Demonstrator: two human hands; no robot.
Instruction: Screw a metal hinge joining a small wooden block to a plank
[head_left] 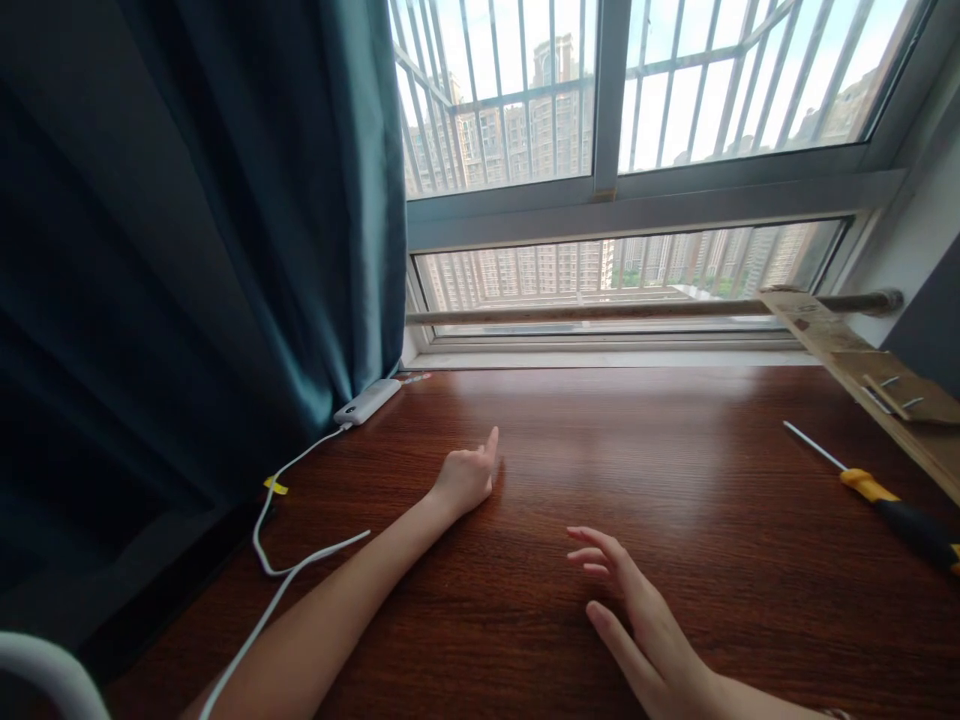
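My left hand [466, 480] rests on or just above the dark brown wooden tabletop [637, 450]. One finger points out towards the window while the others curl in, and no object shows in it. Lower and to the right, my right hand [637, 610] hovers over the wood with its fingers apart and nothing between them. A white cable [289, 572] runs on the left, close by my left forearm. It leads up to a white power bank [367, 402] lying at the foot of the curtain.
A screwdriver [870, 487] with a yellow and black handle lies at the right. Beside it a wood or cardboard strip [862, 365] leans across a horizontal bar [600, 313] before the barred window [525, 130]. A blue curtain [330, 200] hangs on the left, near a yellow tag [276, 486].
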